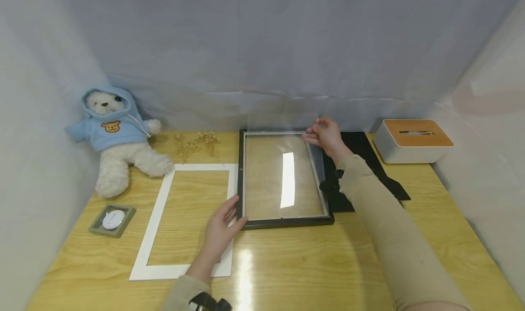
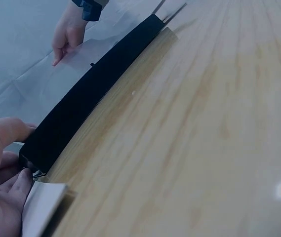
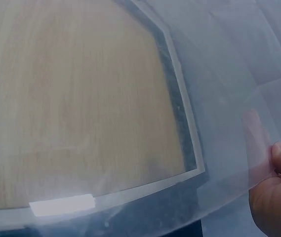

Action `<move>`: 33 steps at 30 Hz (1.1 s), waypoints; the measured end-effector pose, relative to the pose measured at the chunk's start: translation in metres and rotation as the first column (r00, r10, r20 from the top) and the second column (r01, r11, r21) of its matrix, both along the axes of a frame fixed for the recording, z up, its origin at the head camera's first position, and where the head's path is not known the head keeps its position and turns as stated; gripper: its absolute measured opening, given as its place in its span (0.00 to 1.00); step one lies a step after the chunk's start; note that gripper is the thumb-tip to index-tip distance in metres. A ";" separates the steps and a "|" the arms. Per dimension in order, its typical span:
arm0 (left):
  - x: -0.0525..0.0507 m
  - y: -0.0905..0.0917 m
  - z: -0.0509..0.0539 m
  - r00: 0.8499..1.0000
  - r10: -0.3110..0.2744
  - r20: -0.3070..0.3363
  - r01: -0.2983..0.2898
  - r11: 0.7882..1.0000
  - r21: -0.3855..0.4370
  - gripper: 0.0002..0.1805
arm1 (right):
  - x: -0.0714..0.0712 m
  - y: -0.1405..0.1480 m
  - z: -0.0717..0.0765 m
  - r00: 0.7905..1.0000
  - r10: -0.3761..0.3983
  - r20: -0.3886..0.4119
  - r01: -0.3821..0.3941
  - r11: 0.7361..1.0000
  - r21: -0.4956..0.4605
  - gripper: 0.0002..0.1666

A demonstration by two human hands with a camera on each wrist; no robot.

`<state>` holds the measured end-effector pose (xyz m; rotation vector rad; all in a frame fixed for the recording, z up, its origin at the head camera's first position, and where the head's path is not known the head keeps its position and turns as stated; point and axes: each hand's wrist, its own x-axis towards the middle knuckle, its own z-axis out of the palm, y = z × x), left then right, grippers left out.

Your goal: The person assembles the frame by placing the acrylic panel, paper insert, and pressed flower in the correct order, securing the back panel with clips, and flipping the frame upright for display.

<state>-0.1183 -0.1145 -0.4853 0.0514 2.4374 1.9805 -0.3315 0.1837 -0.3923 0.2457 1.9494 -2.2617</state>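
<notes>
A black picture frame (image 1: 287,222) lies on the wooden table, its inner edge lined in pale grey. My left hand (image 1: 221,226) grips its near left corner; in the left wrist view, thumb and fingers (image 2: 12,131) sit on either side of that corner. Between thumb and fingers, my right hand (image 1: 324,135) pinches the edge of a clear sheet (image 3: 224,148). The sheet slants up over the frame's far side and catches a bright reflection. Seen through it, the frame's opening shows wood. How far the sheet's near edge sits inside the frame, I cannot tell.
Left of the frame lies a white mat border (image 1: 157,215). Dried flowers (image 1: 201,142), a plush bear (image 1: 119,128) and a small green frame (image 1: 96,226) are beyond it. On the right are a black backing board (image 1: 357,142) and a tissue box (image 1: 385,144).
</notes>
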 end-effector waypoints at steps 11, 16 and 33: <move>0.005 0.004 0.012 1.000 -0.001 -0.005 0.001 1.000 -0.002 0.33 | 0.004 -0.004 -0.010 0.993 0.117 0.007 -0.114 0.948 0.297 0.31; 0.006 0.005 0.014 1.000 -0.005 -0.010 0.005 1.000 0.009 0.33 | 0.011 -0.004 -0.012 0.977 0.195 0.085 -0.211 0.934 0.289 0.37; 0.009 0.004 0.025 1.000 -0.015 0.001 0.015 1.000 -0.017 0.34 | 0.057 0.025 -0.032 0.957 0.290 -0.030 -0.286 0.954 0.092 0.39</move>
